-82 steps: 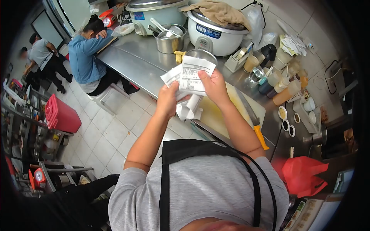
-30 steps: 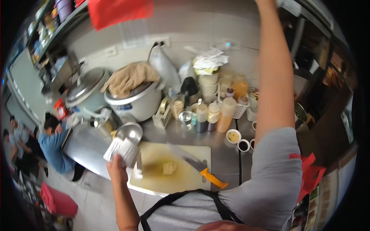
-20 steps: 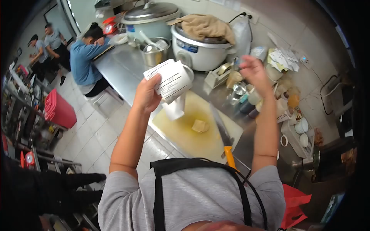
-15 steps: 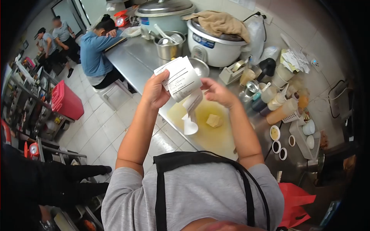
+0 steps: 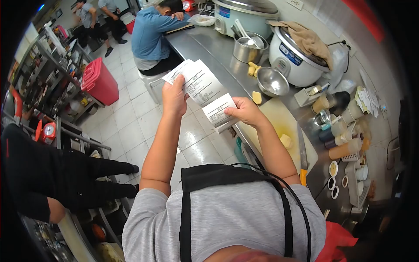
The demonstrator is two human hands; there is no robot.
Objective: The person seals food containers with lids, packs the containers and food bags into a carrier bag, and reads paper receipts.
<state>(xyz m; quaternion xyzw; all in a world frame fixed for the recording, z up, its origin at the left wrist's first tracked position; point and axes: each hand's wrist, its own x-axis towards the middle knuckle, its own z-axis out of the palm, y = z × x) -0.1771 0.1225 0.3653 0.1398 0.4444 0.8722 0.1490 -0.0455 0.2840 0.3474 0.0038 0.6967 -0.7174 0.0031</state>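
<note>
A long strip of printed receipts (image 5: 200, 85) stretches between my two hands. My left hand (image 5: 174, 95) pinches its upper end, thumb on the print. Lower down, my right hand (image 5: 248, 112) grips the strip with the thumb on top, and the paper folds over beneath it. Right of my right hand lies a yellowish cutting board (image 5: 273, 112) with a pale yellow chunk (image 5: 286, 140) and an orange-handled knife (image 5: 302, 153) on it. Beyond the board are a steel bowl (image 5: 273, 82) and several yellow pieces (image 5: 256, 97) on the metal table (image 5: 196, 43).
Two rice cookers (image 5: 288, 54) and a steel pot (image 5: 249, 49) stand at the back. Sauce bottles (image 5: 345, 150) line the right. A person in blue (image 5: 150, 35) leans on the table. Someone in black (image 5: 65, 174) stands at left, near a red bin (image 5: 100, 81).
The view has shifted. My right hand has come onto the strip, which is now spread out between both hands. More of the cutting board, with the knife, shows.
</note>
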